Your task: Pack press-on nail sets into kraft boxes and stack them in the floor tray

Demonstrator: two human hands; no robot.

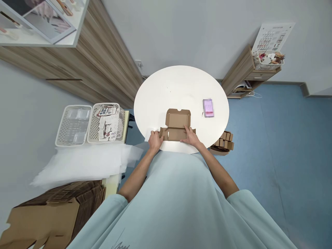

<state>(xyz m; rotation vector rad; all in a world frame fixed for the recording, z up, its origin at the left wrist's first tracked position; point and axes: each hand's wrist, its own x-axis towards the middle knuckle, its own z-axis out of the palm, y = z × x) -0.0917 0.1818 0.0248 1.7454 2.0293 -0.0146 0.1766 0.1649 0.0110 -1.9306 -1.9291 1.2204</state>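
A brown cardboard mailer box (pixel 177 121) lies partly unfolded near the front edge of the round white table, its lid flap raised away from me. My left hand (pixel 155 141) is closed at the box's left end flap, fingers curled by its edge. At the right end, my right hand (pixel 191 136) grips the box, with fingers over the inner panel and the thumb by the near edge. A small white sheet (pixel 148 134) shows beside my left hand. Nothing is visible inside the box.
On the white table (pixel 181 77) a blurred purple item (pixel 208 108) lies at the right. Folded boxes (pixel 223 143) sit in a carton below right. At left are two white baskets (pixel 74 125), white packing sheets (pixel 85 162) and flat cardboard blanks (pixel 49 218).
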